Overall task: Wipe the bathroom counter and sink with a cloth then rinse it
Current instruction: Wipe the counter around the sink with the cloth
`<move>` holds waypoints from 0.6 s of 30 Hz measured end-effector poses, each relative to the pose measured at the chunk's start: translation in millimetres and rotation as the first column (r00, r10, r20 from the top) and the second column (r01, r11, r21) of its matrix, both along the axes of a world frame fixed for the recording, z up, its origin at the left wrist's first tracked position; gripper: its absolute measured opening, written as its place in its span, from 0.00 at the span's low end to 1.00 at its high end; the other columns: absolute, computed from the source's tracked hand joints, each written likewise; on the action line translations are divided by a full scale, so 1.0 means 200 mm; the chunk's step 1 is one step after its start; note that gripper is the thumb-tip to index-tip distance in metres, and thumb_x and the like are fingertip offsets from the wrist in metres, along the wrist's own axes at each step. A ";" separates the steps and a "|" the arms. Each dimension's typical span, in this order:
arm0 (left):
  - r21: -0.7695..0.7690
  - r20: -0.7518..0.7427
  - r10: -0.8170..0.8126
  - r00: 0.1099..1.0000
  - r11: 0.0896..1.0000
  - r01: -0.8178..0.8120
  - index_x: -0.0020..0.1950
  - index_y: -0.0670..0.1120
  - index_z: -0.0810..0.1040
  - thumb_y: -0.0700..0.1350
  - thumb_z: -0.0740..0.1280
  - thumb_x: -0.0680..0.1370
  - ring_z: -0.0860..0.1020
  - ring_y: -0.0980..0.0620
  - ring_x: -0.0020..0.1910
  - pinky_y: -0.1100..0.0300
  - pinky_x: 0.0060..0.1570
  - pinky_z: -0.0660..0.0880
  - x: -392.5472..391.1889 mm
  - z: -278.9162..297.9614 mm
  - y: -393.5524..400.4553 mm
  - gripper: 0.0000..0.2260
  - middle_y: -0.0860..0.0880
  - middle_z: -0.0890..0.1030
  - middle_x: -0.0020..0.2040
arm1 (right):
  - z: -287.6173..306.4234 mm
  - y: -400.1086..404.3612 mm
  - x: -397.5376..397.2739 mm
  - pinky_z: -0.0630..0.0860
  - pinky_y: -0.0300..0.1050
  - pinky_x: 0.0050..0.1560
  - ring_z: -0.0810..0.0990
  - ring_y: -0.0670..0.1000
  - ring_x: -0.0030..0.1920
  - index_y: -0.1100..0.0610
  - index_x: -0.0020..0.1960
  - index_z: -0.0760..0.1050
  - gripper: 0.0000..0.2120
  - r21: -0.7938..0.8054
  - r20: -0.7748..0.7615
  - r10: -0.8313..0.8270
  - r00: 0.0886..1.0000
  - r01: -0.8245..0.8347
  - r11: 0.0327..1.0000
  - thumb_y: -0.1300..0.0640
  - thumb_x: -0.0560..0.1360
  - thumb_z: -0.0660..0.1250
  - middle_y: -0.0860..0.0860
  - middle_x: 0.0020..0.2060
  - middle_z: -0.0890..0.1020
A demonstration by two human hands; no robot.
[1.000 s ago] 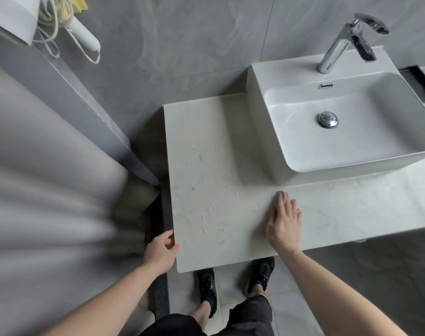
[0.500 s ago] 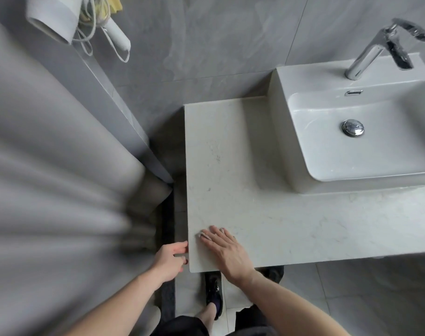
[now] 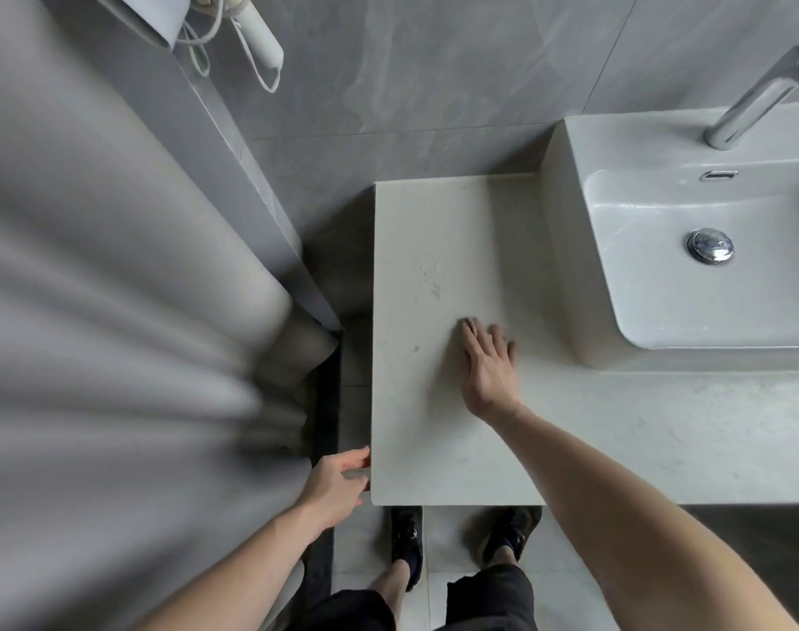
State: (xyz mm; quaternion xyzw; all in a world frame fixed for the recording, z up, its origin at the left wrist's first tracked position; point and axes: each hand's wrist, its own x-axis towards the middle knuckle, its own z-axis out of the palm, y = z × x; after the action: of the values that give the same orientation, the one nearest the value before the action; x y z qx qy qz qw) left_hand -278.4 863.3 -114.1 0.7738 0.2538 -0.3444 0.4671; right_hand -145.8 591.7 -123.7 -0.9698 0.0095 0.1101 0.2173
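The pale marble counter (image 3: 434, 453) runs from the middle of the view to the right. A white vessel sink (image 3: 566, 266) stands on it, with a chrome faucet (image 3: 752, 102) and a drain plug (image 3: 710, 246). My right hand (image 3: 488, 371) lies flat on the counter just left of the sink, fingers straight and pointing away from me. A small grey bit shows under its fingertips; I cannot tell whether it is a cloth. My left hand (image 3: 333, 487) sits at the counter's front left corner, its relaxed fingers touching the edge.
A grey curtain (image 3: 115, 311) fills the left side, close to the counter. A white hair dryer (image 3: 256, 34) with its cord hangs on the tiled wall above. My black shoes (image 3: 406, 539) stand on the floor tiles below the counter's front edge.
My right hand slid from the front middle of the counter to the front left corner, then away from me toward the sink's left side. My left hand stayed at the corner.
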 end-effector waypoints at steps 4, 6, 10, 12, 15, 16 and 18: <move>-0.008 0.010 0.015 1.000 1.000 -0.015 0.74 0.53 0.74 0.36 0.65 0.80 0.83 0.53 0.57 0.60 0.49 0.82 -0.01 0.00 0.00 0.24 0.52 0.78 0.68 | -0.02 0.22 -0.28 0.44 0.59 0.82 0.47 0.55 0.84 0.48 0.84 0.50 0.41 0.062 0.057 0.273 0.960 -0.276 0.959 0.68 0.75 0.58 0.45 0.84 0.52; -0.007 0.010 0.003 1.000 1.000 -0.003 0.73 0.54 0.75 0.36 0.65 0.79 0.83 0.53 0.56 0.60 0.47 0.82 -0.02 -0.01 0.01 0.24 0.51 0.78 0.68 | -0.01 0.26 -0.46 0.44 0.58 0.82 0.47 0.53 0.84 0.48 0.84 0.52 0.41 0.077 0.060 0.367 0.928 -0.370 0.926 0.66 0.74 0.57 0.45 0.84 0.53; 0.010 0.002 -0.033 0.999 0.999 0.033 0.74 0.52 0.74 0.35 0.66 0.79 0.83 0.51 0.55 0.55 0.50 0.83 -0.04 0.00 0.01 0.25 0.50 0.79 0.66 | 0.00 0.18 -0.79 0.42 0.53 0.82 0.46 0.50 0.84 0.46 0.84 0.52 0.42 0.140 0.029 0.497 0.867 -0.496 0.857 0.64 0.71 0.53 0.43 0.83 0.53; 0.012 0.004 -0.064 0.998 0.998 0.064 0.75 0.52 0.72 0.35 0.67 0.79 0.81 0.52 0.57 0.56 0.51 0.83 -0.04 0.01 0.01 0.26 0.50 0.78 0.68 | 0.00 0.09 -0.89 0.44 0.51 0.82 0.48 0.49 0.84 0.45 0.83 0.55 0.41 0.169 0.021 0.507 0.861 -0.503 0.848 0.65 0.71 0.50 0.40 0.83 0.55; 0.030 -0.004 -0.105 0.994 0.994 0.105 0.76 0.52 0.71 0.35 0.67 0.79 0.80 0.52 0.57 0.59 0.48 0.83 -0.03 0.02 0.01 0.27 0.51 0.78 0.69 | 0.01 -0.01 -0.96 0.47 0.49 0.82 0.49 0.46 0.83 0.44 0.82 0.59 0.45 0.205 0.000 0.495 0.869 -0.485 0.850 0.68 0.67 0.51 0.37 0.82 0.57; 0.031 -0.007 -0.109 0.994 0.994 0.109 0.76 0.52 0.72 0.35 0.68 0.78 0.80 0.52 0.56 0.57 0.48 0.83 -0.02 0.03 0.01 0.27 0.50 0.78 0.69 | 0.02 -0.02 -0.95 0.49 0.49 0.82 0.50 0.44 0.83 0.45 0.82 0.61 0.45 0.225 -0.006 0.468 0.884 -0.455 0.862 0.69 0.67 0.52 0.37 0.81 0.58; 0.040 -0.021 -0.111 0.994 0.993 0.112 0.75 0.52 0.73 0.34 0.68 0.77 0.82 0.51 0.53 0.53 0.50 0.84 -0.01 0.03 0.01 0.28 0.50 0.79 0.68 | 0.04 -0.03 -0.90 0.53 0.50 0.82 0.51 0.44 0.83 0.47 0.81 0.64 0.45 0.244 -0.005 0.370 0.929 -0.357 0.902 0.73 0.66 0.54 0.38 0.81 0.60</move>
State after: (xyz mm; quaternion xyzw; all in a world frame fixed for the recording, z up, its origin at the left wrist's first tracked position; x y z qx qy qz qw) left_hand -280.2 865.9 -108.6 0.7929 0.2218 -0.3720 0.4287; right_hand -326.5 586.3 -115.8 -0.9181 -0.1792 0.1738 0.3078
